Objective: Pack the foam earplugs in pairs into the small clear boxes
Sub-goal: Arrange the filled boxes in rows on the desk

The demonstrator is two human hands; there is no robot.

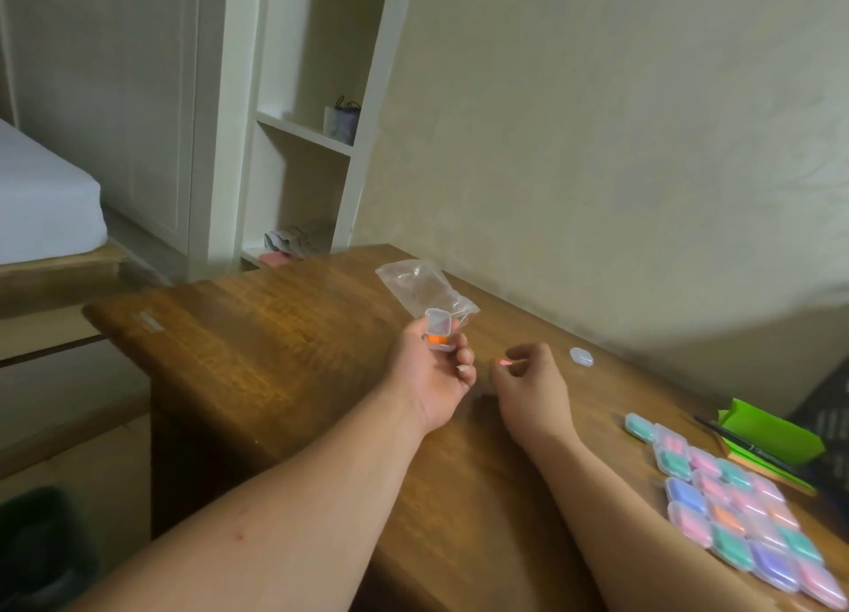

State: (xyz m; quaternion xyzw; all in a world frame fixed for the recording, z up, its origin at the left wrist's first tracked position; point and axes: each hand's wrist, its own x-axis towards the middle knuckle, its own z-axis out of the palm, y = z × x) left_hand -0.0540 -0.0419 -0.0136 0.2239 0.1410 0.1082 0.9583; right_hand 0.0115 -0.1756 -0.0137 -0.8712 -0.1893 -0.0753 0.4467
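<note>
While the left hand (pixel 432 372) is raised over the brown wooden tabletop (pixel 275 359), its fingers (pixel 465 359) and thumb are curled round a small clear plastic box (pixel 439 346), which sits upright in the grip with its hinged lid tipped open and an orange foam earplug (pixel 435 338) showing inside. Just to the right, the right hand (pixel 528 381) is low over the tabletop with thumb and forefinger pinched on a pale pink foam earplug (pixel 503 361), apart from the box; the other fingers are loosely curled, and whether the hand touches the wood cannot be told. A crumpled clear plastic bag (pixel 418 285) lies on the tabletop just beyond the left hand, toward the far wall. Farther right, near the wall, a second clear box with its lid closed (pixel 581 357) lies alone. At the near right edge, a cluster of filled clear boxes (pixel 735 506) lies flat in touching rows, with pink, teal, blue, purple and orange showing through the lids. Beyond that cluster is a bright green folded sheet (pixel 776 432) with a black pen (pixel 735 441) along its near edge. At the far left stand a white open shelf unit (pixel 303 129) and the corner of a white mattress (pixel 46 198).
</note>
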